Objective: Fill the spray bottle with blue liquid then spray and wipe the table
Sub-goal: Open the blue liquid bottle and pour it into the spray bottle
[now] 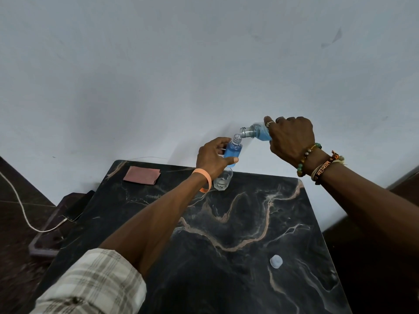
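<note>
Pouring goes best with the right hand, curled round the tilted clear plastic bottle of blue liquid, tipping slowly, mouth just above the open neck of the small, mostly full clear spray bottle gripped by the left hand over the dark marble table.

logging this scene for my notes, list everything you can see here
small bottle: 1, clear with blue liquid, uncapped, held above table's far edge
big bottle: 1, clear with blue liquid, tipped toward small bottle's mouth
glass: 1, clear, table's far edge
cloth: 1, pink, table's far left corner
cap: 1, white, table's near right
table: 1, black with pale veins
phone: 1, dark, on low stand left of table
cable: 1, white, runs to phone
left grip: holds small bottle
right grip: holds big bottle
</note>
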